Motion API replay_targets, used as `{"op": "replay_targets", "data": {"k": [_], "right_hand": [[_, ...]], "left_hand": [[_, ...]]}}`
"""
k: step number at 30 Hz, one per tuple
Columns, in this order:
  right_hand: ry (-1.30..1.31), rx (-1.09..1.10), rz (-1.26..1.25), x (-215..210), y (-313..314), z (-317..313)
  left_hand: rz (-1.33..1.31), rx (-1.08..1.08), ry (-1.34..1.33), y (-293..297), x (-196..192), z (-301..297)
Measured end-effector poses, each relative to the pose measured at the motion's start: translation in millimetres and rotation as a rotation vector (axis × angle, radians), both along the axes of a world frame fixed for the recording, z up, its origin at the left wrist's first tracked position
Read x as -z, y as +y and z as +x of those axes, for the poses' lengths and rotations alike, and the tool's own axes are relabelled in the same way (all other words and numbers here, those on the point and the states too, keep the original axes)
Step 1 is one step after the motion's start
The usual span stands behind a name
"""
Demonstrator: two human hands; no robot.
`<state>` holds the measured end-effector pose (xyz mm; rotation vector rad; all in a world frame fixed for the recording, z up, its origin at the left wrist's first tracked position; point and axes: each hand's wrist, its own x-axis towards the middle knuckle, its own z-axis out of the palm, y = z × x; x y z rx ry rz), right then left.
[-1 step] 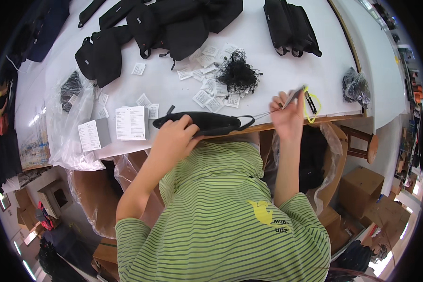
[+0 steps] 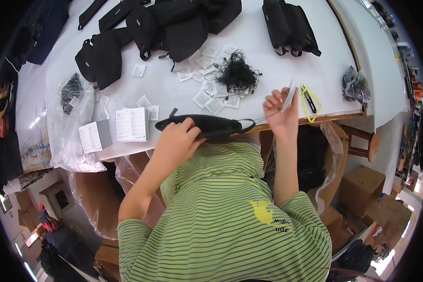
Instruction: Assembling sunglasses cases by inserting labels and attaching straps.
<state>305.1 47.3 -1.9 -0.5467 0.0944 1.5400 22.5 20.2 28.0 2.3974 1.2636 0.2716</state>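
At the table's front edge lies a slim black pouch (image 2: 216, 126), with my left hand (image 2: 177, 137) closed over its near left part. A fabric loop (image 2: 248, 125) sticks out from the pouch's right end. A thin string (image 2: 270, 117) runs from that loop up to my right hand (image 2: 283, 113). Between the fingers and thumb of that hand is a white tag (image 2: 289, 96), seen nearly edge-on and slightly blurred. Just right of the hand lies a dark cutter-like tool (image 2: 310, 101) with a yellow cord (image 2: 320, 105).
A tangle of black strings (image 2: 238, 74) lies beyond the pouch, among scattered white labels (image 2: 202, 98). Stacks of printed tags (image 2: 131, 124) stand on the left by a clear plastic bag (image 2: 73, 145). Black bags (image 2: 188, 42) fill the far side; more (image 2: 291, 28) lie far right.
My right hand has shifted slightly left with the tag, which has turned more edge-on. My left hand and the pouch have barely moved.
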Motion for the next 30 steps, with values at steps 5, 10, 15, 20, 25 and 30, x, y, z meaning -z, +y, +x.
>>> {"op": "replay_targets", "data": {"k": [5, 10, 15, 20, 25, 30], "right_hand": [[-0.028, -0.013, -0.023, 12, 21, -16], [-0.008, -0.058, 0.064, 13, 29, -21], [0.001, -0.085, 0.111, 11, 26, -24], [-0.235, -0.012, 0.079, 14, 27, -19], [-0.779, 0.242, -0.136, 23, 27, -19], [-0.845, 0.301, -0.033, 25, 19, -11]], "left_hand": [[0.032, 0.045, -0.052, -9, 20, 4], [0.024, 0.022, -0.037, -13, 19, 6], [-0.021, 0.015, 0.012, -11, 17, 7], [-0.039, -0.001, -0.028, -8, 15, 9], [-0.054, 0.012, -0.003, -7, 15, 7], [-0.004, 0.025, -0.162, -1, 5, 5]]}}
